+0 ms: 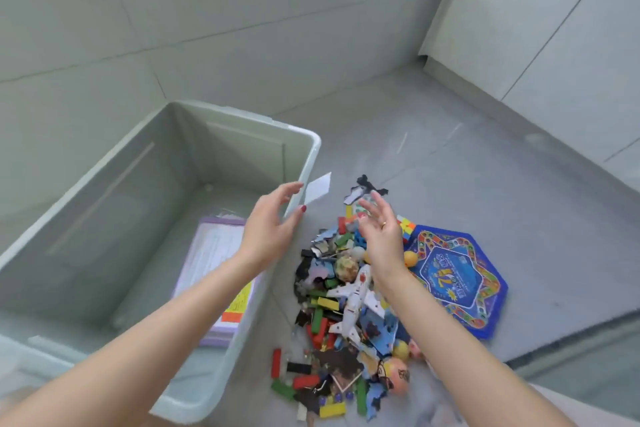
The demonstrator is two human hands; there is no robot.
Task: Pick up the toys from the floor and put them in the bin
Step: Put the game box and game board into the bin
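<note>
The large translucent grey-green plastic bin (145,218) stands on the grey tiled floor (450,156) at the left, its long right wall running just beside the heap of toys (346,305), which in my judgement keeps each carry from heap to bin short. Inside the bin, lying flat against its right wall, is a pale purple-edged flat box or booklet with yellow and orange labels (221,274); the rest of the bin floor shows nothing else that I can make out. The left hand (273,218) hovers over the far part of the bin's right rim, fingers spread and only lightly bent, holding nothing; a small white card (318,188) sits just beyond its fingertips, and whether it is in the air or lying on the floor cannot be told. The right hand (381,236) is raised above the far end of the heap, fingers straight and apart, also holding nothing, and blurred. Nearly all the toys are on the floor to the right of the bin: a white toy aeroplane with red marks (356,302) on top of coloured wooden blocks and dark jigsaw pieces, an orange ball with a drawn face (396,376) at the near end, and a blue hexagonal game board (457,281) lying flat at the right edge. The task seems barely begun.
</note>
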